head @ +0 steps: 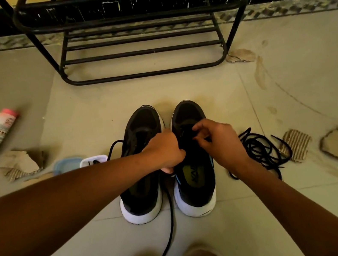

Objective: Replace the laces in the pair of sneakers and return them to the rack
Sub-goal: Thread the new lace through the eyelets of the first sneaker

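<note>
Status: mid-lacing, rack step not started; both sneakers sit side by side on the floor (228, 241), toes twd the rack (141, 52), well short of it, neither on it.

Right sneaker (197, 181): both hands work at its eyelet area. The right hand (220, 141) has fingers curled into a pinch on smth dark at the eyelets; prob the lace (dark on dark, can't confirm). The left hand (164, 151) is curled tight at the shoe's inner edge, over the gap btw the pair; a black lace (171, 222) runs out from under it and trails down the floor twd the person's feet, so it looks to be gripping that lace. No. of eyelets threaded: hidden by the hands, can't tell.

Left sneaker (141, 191): a lace loop (111, 148) sticks out on its outer side near the front; some lace seems to be in, but the lacing is mostly hidden by the left hand and wrist; done or not, unclear.

A pile of loose laces (257, 148) lies on the floor near the right sneaker, by the right wrist; old or spare, can't tell.

Est. remaining: finish threading the right shoe; tie off; verify the left one; tidy the trailing end; lift the pair onto the rack; roughly halfway at best.
</note>
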`<act>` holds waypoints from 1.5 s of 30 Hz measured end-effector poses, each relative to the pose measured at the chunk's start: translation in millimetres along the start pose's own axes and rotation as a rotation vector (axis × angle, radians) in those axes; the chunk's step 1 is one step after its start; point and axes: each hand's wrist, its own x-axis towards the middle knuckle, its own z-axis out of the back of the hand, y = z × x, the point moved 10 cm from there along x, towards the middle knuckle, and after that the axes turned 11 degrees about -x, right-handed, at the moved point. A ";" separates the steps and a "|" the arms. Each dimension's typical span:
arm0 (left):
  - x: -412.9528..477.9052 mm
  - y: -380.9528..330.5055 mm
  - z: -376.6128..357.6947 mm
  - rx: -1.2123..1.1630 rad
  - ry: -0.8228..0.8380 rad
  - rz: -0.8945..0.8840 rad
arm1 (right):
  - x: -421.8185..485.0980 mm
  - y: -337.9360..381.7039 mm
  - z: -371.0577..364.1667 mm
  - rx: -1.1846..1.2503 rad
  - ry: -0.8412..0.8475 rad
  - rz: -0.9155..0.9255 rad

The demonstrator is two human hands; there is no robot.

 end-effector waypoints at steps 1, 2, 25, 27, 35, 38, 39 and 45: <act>0.7 0.2 -0.5 -0.006 0.004 0.000 | 0.9 -2.8 1.1 -0.001 -0.002 -0.010; 1.3 0.3 -0.6 -0.007 0.003 -0.005 | 1.4 -5.3 1.8 -0.002 -0.001 -0.022; -29.4 6.3 -28.4 -0.401 0.252 0.136 | -55.5 0.0 -17.0 0.635 0.512 -0.464; -33.2 6.8 -29.5 -0.452 0.258 0.136 | -64.1 3.6 -25.1 0.632 0.566 -0.501; -44.7 8.6 -36.4 -0.615 0.296 0.234 | -61.3 10.6 -42.6 0.429 0.608 -0.418; -47.2 5.9 -29.0 -0.486 0.229 0.191 | -61.8 7.1 -40.3 0.495 0.549 -0.467; -44.9 3.8 -24.8 -0.409 0.200 0.142 | -61.7 5.1 -36.3 0.508 0.521 -0.483; -32.4 -19.9 2.0 -0.129 -0.034 -0.181 | -44.5 -3.6 16.3 0.365 0.273 -0.405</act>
